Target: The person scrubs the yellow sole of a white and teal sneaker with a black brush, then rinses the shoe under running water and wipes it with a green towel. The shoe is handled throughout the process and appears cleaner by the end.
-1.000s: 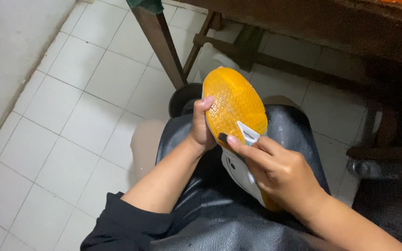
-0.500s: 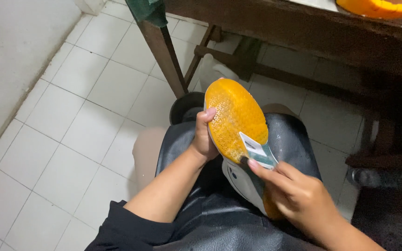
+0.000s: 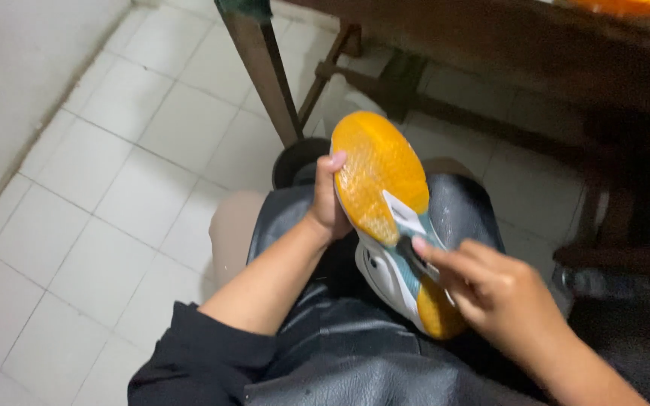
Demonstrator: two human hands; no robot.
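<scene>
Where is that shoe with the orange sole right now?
The white shoe with the orange rubber sole sits mid-frame over the person's lap, sole up, gripped at its edge by the left hand while the right hand touches its middle.

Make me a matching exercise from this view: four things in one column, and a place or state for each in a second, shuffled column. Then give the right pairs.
Things:
1. left hand
2. right hand
3. shoe
4. table leg

Places or states:
A. stands on the white tiled floor, beyond the knees
B. grips the toe end of the orange sole from the side
C. held sole up over the lap
D. fingertips pressed on the grey middle part of the sole

Pairs: 1-B, 2-D, 3-C, 4-A
</scene>
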